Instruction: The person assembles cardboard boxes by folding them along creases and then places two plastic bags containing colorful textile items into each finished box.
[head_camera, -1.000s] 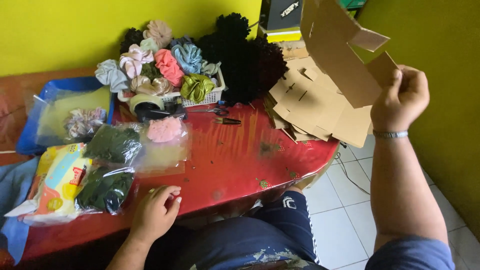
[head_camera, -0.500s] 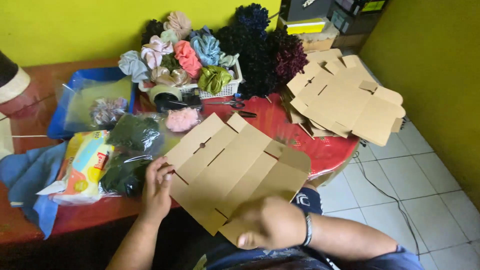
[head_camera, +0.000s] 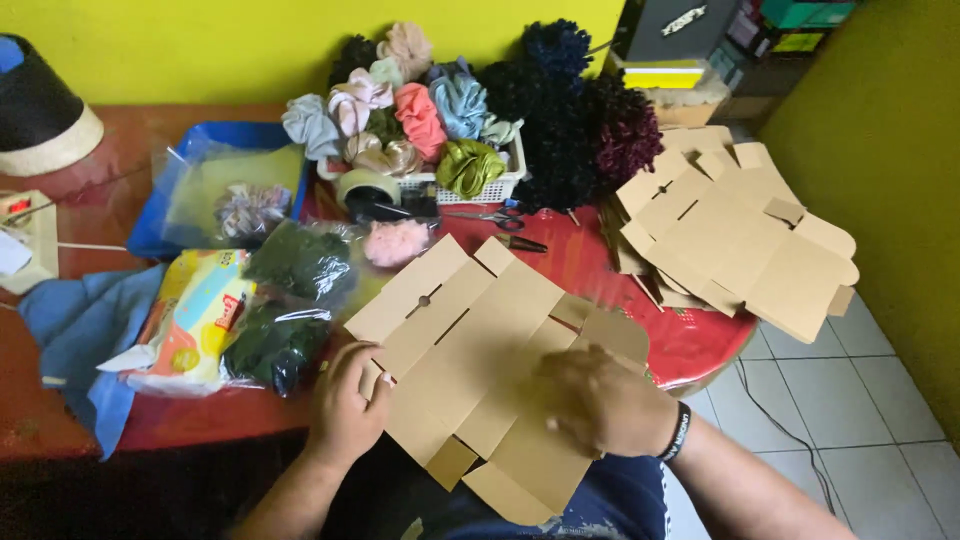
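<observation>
A flat, unfolded brown cardboard box blank lies on the red table in front of me, its near end over my lap. My left hand grips its left edge. My right hand presses down on its right side, fingers curled over a flap. A stack of more flat box blanks lies at the table's right edge, partly overhanging it.
A white basket of coloured scrunchies, dark pompoms, a tape roll and scissors are behind the blank. To the left lie clear bags of dark fabric, a colourful packet, a blue tray and a blue cloth.
My right hand brought a cardboard blank down from up at the right and laid it flat before me. My left hand moved onto its left edge. My view tilted down.
</observation>
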